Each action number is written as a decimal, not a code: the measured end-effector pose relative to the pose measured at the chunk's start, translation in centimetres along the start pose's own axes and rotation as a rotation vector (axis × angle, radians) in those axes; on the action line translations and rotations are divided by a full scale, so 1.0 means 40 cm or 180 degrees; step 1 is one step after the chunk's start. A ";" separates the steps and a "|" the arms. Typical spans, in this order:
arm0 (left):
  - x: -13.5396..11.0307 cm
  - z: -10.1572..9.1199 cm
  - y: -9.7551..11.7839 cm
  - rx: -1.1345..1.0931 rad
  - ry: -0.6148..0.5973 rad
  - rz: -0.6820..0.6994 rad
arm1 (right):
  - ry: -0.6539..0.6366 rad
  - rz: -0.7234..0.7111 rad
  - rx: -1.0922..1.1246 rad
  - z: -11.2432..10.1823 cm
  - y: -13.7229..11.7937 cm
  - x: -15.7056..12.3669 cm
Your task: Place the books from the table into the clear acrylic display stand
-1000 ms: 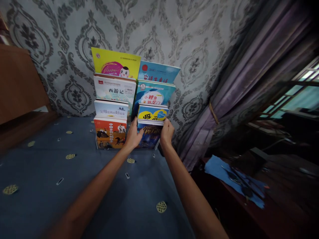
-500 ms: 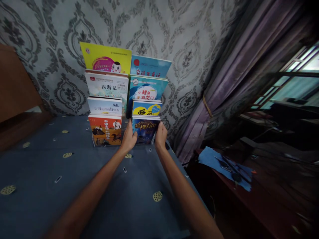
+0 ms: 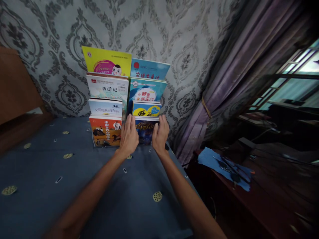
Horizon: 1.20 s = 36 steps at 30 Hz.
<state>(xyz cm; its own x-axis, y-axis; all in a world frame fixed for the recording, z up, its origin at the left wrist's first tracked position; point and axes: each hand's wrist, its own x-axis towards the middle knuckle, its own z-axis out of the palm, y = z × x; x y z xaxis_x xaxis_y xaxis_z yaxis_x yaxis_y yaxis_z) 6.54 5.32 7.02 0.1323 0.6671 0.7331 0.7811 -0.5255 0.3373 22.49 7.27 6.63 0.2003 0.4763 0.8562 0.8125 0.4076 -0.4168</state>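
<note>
Two tiered columns of children's books lean against the patterned wall on a blue bed cover (image 3: pixel 74 186). My left hand (image 3: pixel 129 135) and my right hand (image 3: pixel 160 134) are both raised flat, fingers stretched out, in front of the dark blue book (image 3: pixel 146 130) at the bottom of the right column. Each palm lies against or just before its front edges. Above it stand a yellow-and-blue book (image 3: pixel 146 109), a teal book (image 3: pixel 147 91) and a light blue one (image 3: pixel 149 69). The left column starts with an orange book (image 3: pixel 106 131).
A brown headboard (image 3: pixel 15 86) stands at the left. A purple curtain (image 3: pixel 239 73) hangs at the right beside a window. A dark wooden table (image 3: pixel 261 196) at the right holds a blue cloth (image 3: pixel 224 166) with scissors on it.
My hands let go of the dark blue book's sides and opened flat in front of it. The view shifted slightly.
</note>
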 end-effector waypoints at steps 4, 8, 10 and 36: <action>0.026 -0.027 0.016 0.0644 -0.0332 0.0434 | -0.0533 -0.0699 -0.0554 -0.015 -0.027 0.010; 0.047 -0.035 0.016 0.0819 -0.0491 0.0381 | -0.0737 -0.0757 -0.0718 -0.006 -0.032 0.018; 0.051 -0.037 0.017 0.0842 -0.0487 0.0360 | -0.0712 -0.0699 -0.0743 -0.001 -0.033 0.017; 0.027 -0.255 -0.235 0.1303 0.0268 0.0324 | -0.1122 -0.1135 0.0539 0.134 -0.268 -0.068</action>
<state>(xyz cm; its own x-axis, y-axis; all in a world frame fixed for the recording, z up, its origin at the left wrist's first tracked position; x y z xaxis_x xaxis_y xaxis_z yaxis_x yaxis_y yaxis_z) -6.89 5.59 10.67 0.1841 0.5683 0.8019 0.9466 -0.3221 0.0109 10.32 5.78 7.14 -0.2923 0.5064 0.8112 0.6909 0.6983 -0.1870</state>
